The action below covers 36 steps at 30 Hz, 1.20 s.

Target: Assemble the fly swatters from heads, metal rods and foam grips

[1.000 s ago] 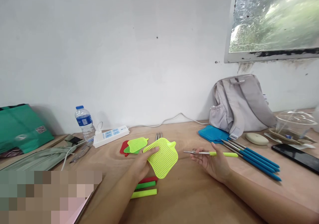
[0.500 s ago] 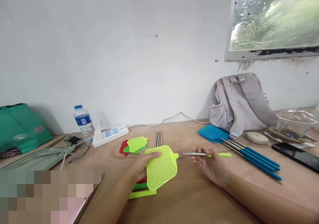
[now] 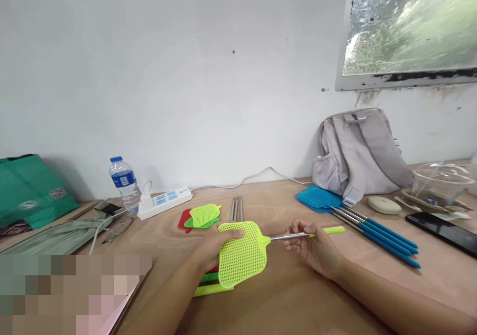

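Meeting the end of a metal rod [image 3: 285, 236] at its neck, the swatter head [image 3: 243, 256] is held above the table [image 3: 283, 295], yellow and full of holes; how far the rod goes in is hard to tell from here. The left hand [image 3: 215, 246] grips the head by its left edge, thumb on the upper face. The right hand [image 3: 318, 250] is closed around the rod and its yellow grip [image 3: 335, 230], which points out to the right. Partly covered by the left arm lie a yellow handle [image 3: 213, 291], a green handle [image 3: 210, 277] and a red handle [image 3: 213, 269]. Beyond the held head, bare rods [image 3: 241, 208] lie side by side; left of them, a second yellow head [image 3: 205, 214] overlaps a green head [image 3: 189, 223], with a red head [image 3: 183, 219] beside it. At right, blue swatters [image 3: 391, 249] lie near a backpack [image 3: 361, 156], a pale case [image 3: 384, 205] and a phone [image 3: 443, 233]. Farther left are a power strip [image 3: 166, 204], a bottle [image 3: 123, 179] and a green bag [image 3: 35, 186].
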Tool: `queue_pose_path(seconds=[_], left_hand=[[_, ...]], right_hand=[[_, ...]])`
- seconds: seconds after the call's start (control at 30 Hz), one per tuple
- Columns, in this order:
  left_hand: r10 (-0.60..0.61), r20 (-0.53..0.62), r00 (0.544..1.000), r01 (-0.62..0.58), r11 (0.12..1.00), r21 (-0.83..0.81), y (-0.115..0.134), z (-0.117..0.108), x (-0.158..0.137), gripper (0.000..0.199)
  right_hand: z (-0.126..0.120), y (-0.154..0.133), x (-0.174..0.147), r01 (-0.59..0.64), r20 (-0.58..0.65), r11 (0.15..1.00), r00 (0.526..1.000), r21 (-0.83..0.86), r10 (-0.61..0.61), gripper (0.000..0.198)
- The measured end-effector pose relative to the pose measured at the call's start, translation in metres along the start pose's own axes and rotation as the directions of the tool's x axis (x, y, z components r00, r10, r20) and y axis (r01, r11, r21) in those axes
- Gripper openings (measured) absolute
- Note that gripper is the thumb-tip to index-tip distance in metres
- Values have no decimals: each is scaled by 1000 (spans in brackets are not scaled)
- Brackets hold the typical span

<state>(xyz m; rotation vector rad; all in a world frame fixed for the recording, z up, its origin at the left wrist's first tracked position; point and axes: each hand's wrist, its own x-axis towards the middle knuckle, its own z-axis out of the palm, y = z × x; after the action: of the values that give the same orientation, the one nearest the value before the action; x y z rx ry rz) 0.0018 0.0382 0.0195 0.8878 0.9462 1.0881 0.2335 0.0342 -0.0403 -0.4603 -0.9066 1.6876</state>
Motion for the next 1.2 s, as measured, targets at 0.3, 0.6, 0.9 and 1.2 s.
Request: queue_pose_path(seconds=[0.3,0.6,0.9,1.2], left_hand=[[-76,40,996,75,997,28,-3,1,-1,27],[-28,-28,999,29,999,15,-5,20,-14,36],[-44,-30,999,46,997,66,4,34,-31,43],[-36,-17,999,38,994,98,6,34,-32,39]], right_hand=[[0,1,-1,26,39,998,999,-57,-23,13],[-1,2,-2,-13,74,1000,997,-24,14,18],[-7,13,-5,-81,92,985,991,-149,95,39],[-4,14,-6,-94,119,988,987,-120,108,34]])
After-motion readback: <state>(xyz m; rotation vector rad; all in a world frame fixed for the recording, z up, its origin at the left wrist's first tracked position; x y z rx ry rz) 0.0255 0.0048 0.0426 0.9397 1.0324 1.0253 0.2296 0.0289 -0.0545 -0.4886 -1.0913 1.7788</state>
